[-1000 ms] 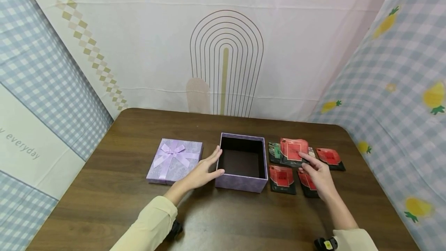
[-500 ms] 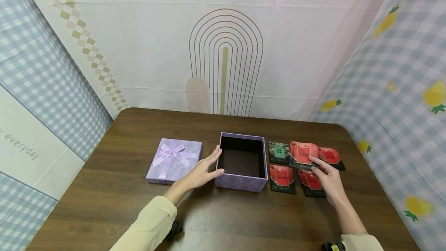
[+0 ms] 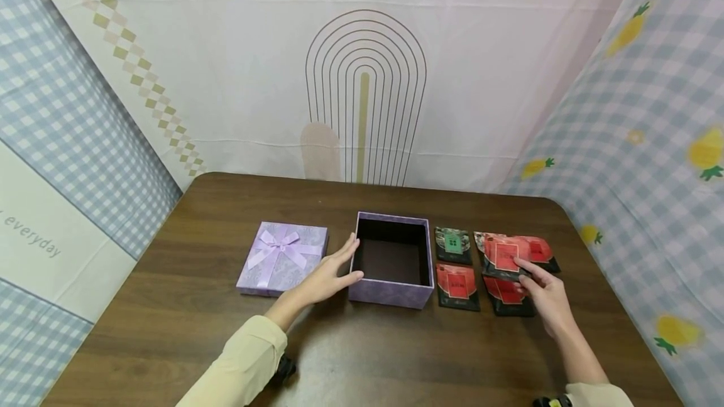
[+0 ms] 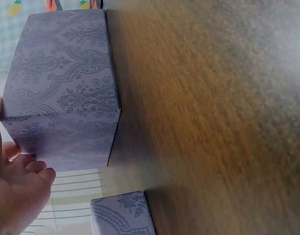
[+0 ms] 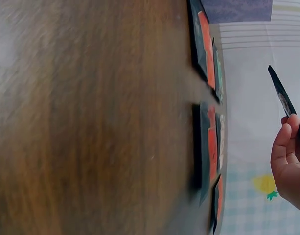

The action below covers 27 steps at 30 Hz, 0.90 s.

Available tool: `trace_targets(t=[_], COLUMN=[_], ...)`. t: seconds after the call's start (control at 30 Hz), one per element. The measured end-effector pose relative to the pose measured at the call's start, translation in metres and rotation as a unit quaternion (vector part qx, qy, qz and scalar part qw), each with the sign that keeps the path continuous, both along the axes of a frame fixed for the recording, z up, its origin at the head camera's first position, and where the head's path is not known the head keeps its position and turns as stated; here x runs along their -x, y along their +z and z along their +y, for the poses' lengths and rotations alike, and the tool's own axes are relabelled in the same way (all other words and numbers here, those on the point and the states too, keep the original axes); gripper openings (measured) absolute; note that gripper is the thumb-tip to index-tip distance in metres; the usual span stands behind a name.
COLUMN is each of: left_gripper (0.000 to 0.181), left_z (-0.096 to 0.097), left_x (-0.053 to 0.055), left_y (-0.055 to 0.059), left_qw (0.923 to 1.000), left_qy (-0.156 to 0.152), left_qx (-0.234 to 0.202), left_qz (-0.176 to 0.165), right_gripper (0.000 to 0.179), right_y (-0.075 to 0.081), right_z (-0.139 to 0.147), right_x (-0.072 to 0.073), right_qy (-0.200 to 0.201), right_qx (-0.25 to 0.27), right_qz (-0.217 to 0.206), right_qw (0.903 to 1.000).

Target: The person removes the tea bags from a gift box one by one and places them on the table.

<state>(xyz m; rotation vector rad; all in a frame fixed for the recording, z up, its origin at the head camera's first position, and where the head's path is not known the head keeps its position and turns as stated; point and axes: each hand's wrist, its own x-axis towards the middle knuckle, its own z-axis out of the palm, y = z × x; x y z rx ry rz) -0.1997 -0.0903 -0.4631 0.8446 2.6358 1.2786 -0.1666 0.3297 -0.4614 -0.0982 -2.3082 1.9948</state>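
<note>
My right hand [image 3: 545,299] pinches a flat red-and-black packet [image 3: 503,255] by its right edge. In the right wrist view that packet [image 5: 281,93] is seen edge-on, raised well off the table between thumb and fingers. Below it in the head view it overlaps other packets and partly hides them. My left hand [image 3: 323,278] touches the left side of an uncovered purple box [image 3: 390,294] with fingers extended. The box's dark inside shows nothing in it. Up close in the left wrist view, the patterned box wall [image 4: 66,68] stands beside the fingers.
Left of the box lies its purple lid [image 3: 249,278] with a ribbon bow. Right of the box lie a green-labelled packet [image 3: 453,244] and a red one [image 3: 457,287]; farther right are red packets [image 3: 511,300] at front and back. A fabric backdrop [image 3: 249,80] borders the wooden table [image 3: 351,357].
My right hand has carried the red packet rightward, away from the box, uncovering the green-labelled packet. My left hand has stayed at the box.
</note>
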Motion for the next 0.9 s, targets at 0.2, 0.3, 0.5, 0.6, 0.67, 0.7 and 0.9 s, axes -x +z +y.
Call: trace_targets(t=[0.2, 0.3, 0.5, 0.6, 0.67, 0.7, 0.9], left_gripper=[0.068, 0.068, 0.068, 0.068, 0.068, 0.068, 0.068], left_z=[0.0, 0.0, 0.001, 0.001, 0.001, 0.001, 0.0], left_x=[0.0, 0.0, -0.001, -0.001, -0.001, -0.001, 0.0], left_y=[0.001, 0.001, 0.001, 0.001, 0.001, 0.001, 0.0], left_qw=[1.0, 1.0, 1.0, 1.0, 0.9999, 0.9999, 1.0], left_qy=[0.001, 0.001, 0.002, 0.002, 0.001, 0.0, 0.0], left_qx=[-0.001, 0.0, 0.0, -0.003, -0.004, -0.005, -0.004], left_qz=[0.001, 0.0, 0.002, 0.008, 0.012, 0.013, 0.008], right_gripper=[0.033, 0.032, 0.031, 0.03, 0.03, 0.03, 0.033], right_y=[-0.007, -0.012, -0.024, -0.028, -0.029, -0.029, -0.027], right_z=[0.012, 0.02, 0.036, 0.043, 0.046, 0.047, 0.051], right_x=[-0.004, -0.006, -0.009, -0.01, -0.011, -0.012, -0.018], right_qy=[-0.008, -0.017, -0.024, -0.035, -0.039, -0.04, -0.045], right_qx=[-0.02, -0.03, -0.014, -0.01, -0.01, -0.007, 0.003], right_qz=[0.003, 0.009, 0.018, 0.011, 0.011, 0.012, 0.019], right_qw=[0.9998, 0.9994, 0.9994, 0.9993, 0.9991, 0.9991, 0.9988])
